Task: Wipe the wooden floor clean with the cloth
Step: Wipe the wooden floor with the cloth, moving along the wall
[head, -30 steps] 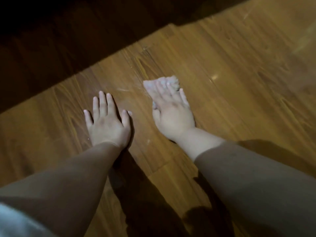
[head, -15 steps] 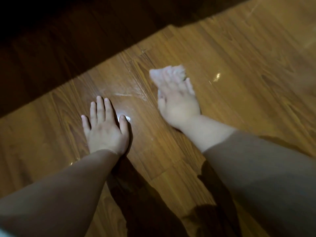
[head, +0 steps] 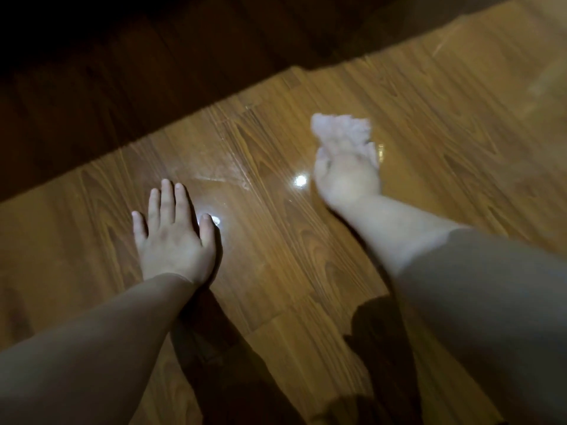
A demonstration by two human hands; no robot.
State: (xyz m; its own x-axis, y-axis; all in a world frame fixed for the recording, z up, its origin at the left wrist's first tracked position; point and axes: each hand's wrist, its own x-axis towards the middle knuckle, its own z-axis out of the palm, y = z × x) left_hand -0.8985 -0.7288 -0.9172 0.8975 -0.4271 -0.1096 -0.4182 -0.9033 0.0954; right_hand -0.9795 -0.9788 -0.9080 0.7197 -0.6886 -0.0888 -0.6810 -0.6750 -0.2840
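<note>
1. Right hand (head: 346, 176) presses a crumpled white cloth (head: 340, 127) onto the glossy brown wooden floor (head: 460, 133); blur hides its finger curl.
2. Left hand (head: 171, 237) rests flat, fingers straight, holding nothing.
3. Soft and light, I'd say: press its middle.

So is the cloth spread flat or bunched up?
Bunched: the cloth shows as a crumpled wad under the right hand, though blurred.

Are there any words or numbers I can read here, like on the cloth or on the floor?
None: there is no text, label, brand, number or sign to read.
The white cloth at the right hand is blurred, and no print shows on it.
The wooden floor shows only wood grain and shiny spots of light.
The left hand and both sleeves are plain.
</note>
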